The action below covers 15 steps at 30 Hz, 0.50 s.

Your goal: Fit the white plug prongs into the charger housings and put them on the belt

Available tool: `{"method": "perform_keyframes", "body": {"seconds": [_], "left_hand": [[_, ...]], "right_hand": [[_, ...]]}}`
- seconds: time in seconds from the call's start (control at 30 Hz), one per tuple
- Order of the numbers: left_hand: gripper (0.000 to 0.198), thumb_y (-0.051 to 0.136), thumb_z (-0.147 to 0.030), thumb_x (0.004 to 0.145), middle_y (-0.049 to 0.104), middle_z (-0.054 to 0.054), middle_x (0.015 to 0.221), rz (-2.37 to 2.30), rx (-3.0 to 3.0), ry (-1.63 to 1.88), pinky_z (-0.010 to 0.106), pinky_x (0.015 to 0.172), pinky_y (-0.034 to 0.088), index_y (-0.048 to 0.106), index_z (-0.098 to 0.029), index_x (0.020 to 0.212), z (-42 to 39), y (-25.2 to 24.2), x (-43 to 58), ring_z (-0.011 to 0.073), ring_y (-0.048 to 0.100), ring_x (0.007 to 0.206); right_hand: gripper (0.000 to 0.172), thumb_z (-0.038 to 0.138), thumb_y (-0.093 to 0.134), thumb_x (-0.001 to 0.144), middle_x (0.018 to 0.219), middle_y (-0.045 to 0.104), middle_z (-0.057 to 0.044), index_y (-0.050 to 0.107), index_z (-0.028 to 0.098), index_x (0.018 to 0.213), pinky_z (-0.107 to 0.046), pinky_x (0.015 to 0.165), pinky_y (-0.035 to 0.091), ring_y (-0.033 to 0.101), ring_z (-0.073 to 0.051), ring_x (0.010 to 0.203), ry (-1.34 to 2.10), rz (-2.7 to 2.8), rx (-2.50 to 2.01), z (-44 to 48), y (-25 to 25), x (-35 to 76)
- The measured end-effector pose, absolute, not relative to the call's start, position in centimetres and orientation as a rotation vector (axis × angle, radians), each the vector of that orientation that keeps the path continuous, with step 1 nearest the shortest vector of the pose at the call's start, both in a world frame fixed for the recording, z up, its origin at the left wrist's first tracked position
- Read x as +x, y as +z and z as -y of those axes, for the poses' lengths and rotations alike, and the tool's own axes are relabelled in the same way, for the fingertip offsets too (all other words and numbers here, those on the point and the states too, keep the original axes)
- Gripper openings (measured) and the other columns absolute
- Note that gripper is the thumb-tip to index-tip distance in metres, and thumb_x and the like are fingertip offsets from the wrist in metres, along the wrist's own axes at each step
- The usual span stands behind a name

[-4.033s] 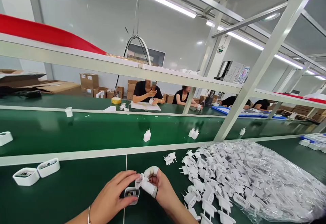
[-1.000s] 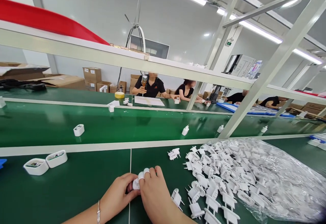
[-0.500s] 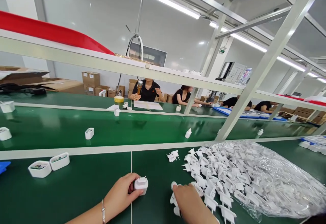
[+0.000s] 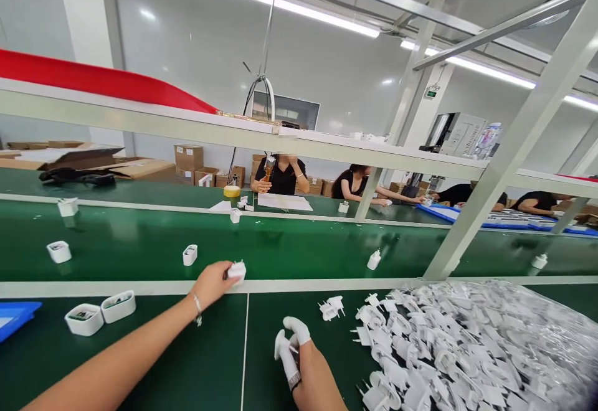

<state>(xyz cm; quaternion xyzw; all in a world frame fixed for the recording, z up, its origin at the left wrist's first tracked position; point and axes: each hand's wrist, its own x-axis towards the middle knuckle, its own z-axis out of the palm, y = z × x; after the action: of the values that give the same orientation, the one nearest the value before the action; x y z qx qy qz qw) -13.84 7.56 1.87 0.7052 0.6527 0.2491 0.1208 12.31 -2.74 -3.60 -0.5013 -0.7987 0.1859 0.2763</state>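
Note:
My left hand [image 4: 211, 288] grips a white charger [image 4: 237, 272] with prongs on top, holding it at the near rim of the green conveyor belt. White finger cots cover fingertips of my right hand [image 4: 311, 367], which is over the green table. Its fingers pinch a small white plug cover [image 4: 280, 344] with a thin pin, partly hidden by the fingers. To the right spreads a pile of white plug covers [image 4: 402, 342]; a few lie apart from it as a small cluster [image 4: 331, 308]. Two open charger housings [image 4: 85, 320] with green boards inside stand left of my left forearm.
More white housings [image 4: 190, 255] and a charger [image 4: 374, 259] stand on the conveyor belt [image 4: 299, 249]. A clear plastic bag [image 4: 527, 317] lies over the pile. A slanted metal post [image 4: 504, 143] rises at right. Co-workers [image 4: 280, 174] sit across the line.
My left hand has carried the charger forward from the table to the belt's edge. My right hand has moved left, off the pile's edge, with a plug cover. The view has shifted slightly.

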Motion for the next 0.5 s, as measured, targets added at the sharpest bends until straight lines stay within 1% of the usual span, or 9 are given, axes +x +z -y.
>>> {"method": "perform_keyframes", "body": {"seconds": [0.07, 0.13, 0.17, 0.23, 0.3, 0.33, 0.4, 0.43, 0.5], "left_hand": [[0.027, 0.053, -0.030, 0.084, 0.068, 0.010, 0.095, -1.983, 2.037, 0.721, 0.029, 0.075, 0.047, 0.064, -0.014, 0.103, -10.5, 1.8, -14.3, 0.0246, 0.064, 0.086], [0.027, 0.054, -0.030, 0.083, 0.068, 0.011, 0.097, -2.038, 2.028, 0.700, 0.029, 0.079, 0.048, 0.065, -0.014, 0.103, -12.6, 1.6, -14.5, 0.0259, 0.063, 0.091], [0.028, 0.055, -0.031, 0.083, 0.068, 0.011, 0.099, -2.058, 2.029, 0.690, 0.030, 0.082, 0.047, 0.065, -0.015, 0.103, -13.4, 1.5, -14.6, 0.0267, 0.062, 0.094], [0.033, 0.054, -0.035, 0.084, 0.066, 0.013, 0.110, -2.106, 2.031, 0.681, 0.034, 0.090, 0.046, 0.064, -0.016, 0.109, -14.5, 1.4, -14.9, 0.0291, 0.058, 0.106], [0.036, 0.048, -0.036, 0.087, 0.061, 0.014, 0.123, -2.184, 2.007, 0.676, 0.042, 0.099, 0.041, 0.061, -0.017, 0.115, -15.1, 1.4, -15.8, 0.0329, 0.050, 0.119], [0.035, 0.047, -0.034, 0.087, 0.057, 0.014, 0.128, -2.225, 1.986, 0.659, 0.048, 0.101, 0.039, 0.061, -0.017, 0.114, -15.2, 1.4, -16.5, 0.0356, 0.045, 0.124], [0.027, 0.051, -0.027, 0.080, 0.055, 0.014, 0.130, -2.259, 1.961, 0.589, 0.053, 0.100, 0.039, 0.067, -0.018, 0.100, -15.2, 1.7, -18.1, 0.0390, 0.043, 0.125], [0.021, 0.055, -0.023, 0.074, 0.056, 0.012, 0.128, -2.239, 1.969, 0.544, 0.050, 0.099, 0.041, 0.068, -0.019, 0.090, -15.0, 1.8, -18.9, 0.0381, 0.045, 0.124], [0.019, 0.059, -0.013, 0.062, 0.059, 0.011, 0.120, -2.154, 2.018, 0.472, 0.039, 0.099, 0.043, 0.068, -0.018, 0.078, -14.4, 2.3, -20.4, 0.0321, 0.054, 0.116]], "right_hand": [[0.056, 0.000, 0.042, 0.078, 0.112, 0.062, -0.009, 0.052, 0.022, 0.128, -0.030, 0.093, 0.048, 0.061, -0.022, 0.104, 0.483, 2.174, -1.368, 2.9, -3.8, 13.0], [0.058, -0.001, 0.043, 0.073, 0.118, 0.061, -0.009, 0.055, 0.023, 0.125, -0.032, 0.096, 0.045, 0.057, -0.024, 0.112, 0.494, 2.200, -1.414, 2.9, -3.7, 13.5], [0.056, 0.000, 0.043, 0.075, 0.118, 0.061, -0.010, 0.056, 0.024, 0.124, -0.032, 0.097, 0.045, 0.057, -0.024, 0.113, 0.537, 2.192, -1.420, 2.8, -3.6, 13.7], [0.045, 0.008, 0.043, 0.084, 0.117, 0.061, -0.010, 0.056, 0.023, 0.125, -0.032, 0.098, 0.044, 0.057, -0.023, 0.113, 0.695, 2.102, -1.385, 2.6, -3.5, 13.7], [0.036, 0.022, 0.043, 0.092, 0.114, 0.061, -0.011, 0.054, 0.020, 0.127, -0.032, 0.098, 0.045, 0.058, -0.022, 0.109, 0.917, 1.941, -1.309, 2.5, -3.2, 13.4], [0.036, 0.030, 0.044, 0.094, 0.112, 0.062, -0.011, 0.052, 0.019, 0.128, -0.031, 0.096, 0.046, 0.060, -0.021, 0.105, 1.027, 1.854, -1.267, 2.5, -3.1, 13.1], [0.041, 0.042, 0.047, 0.094, 0.105, 0.062, -0.009, 0.049, 0.019, 0.129, -0.031, 0.092, 0.048, 0.062, -0.020, 0.096, 1.174, 1.698, -1.190, 2.8, -2.7, 12.5], [0.043, 0.044, 0.049, 0.093, 0.102, 0.062, -0.008, 0.048, 0.020, 0.129, -0.030, 0.089, 0.049, 0.062, -0.019, 0.092, 1.207, 1.635, -1.159, 3.1, -2.4, 12.3], [0.043, 0.047, 0.052, 0.091, 0.097, 0.062, -0.006, 0.050, 0.022, 0.126, -0.030, 0.086, 0.050, 0.061, -0.018, 0.087, 1.235, 1.542, -1.115, 3.5, -1.8, 11.9]]}}
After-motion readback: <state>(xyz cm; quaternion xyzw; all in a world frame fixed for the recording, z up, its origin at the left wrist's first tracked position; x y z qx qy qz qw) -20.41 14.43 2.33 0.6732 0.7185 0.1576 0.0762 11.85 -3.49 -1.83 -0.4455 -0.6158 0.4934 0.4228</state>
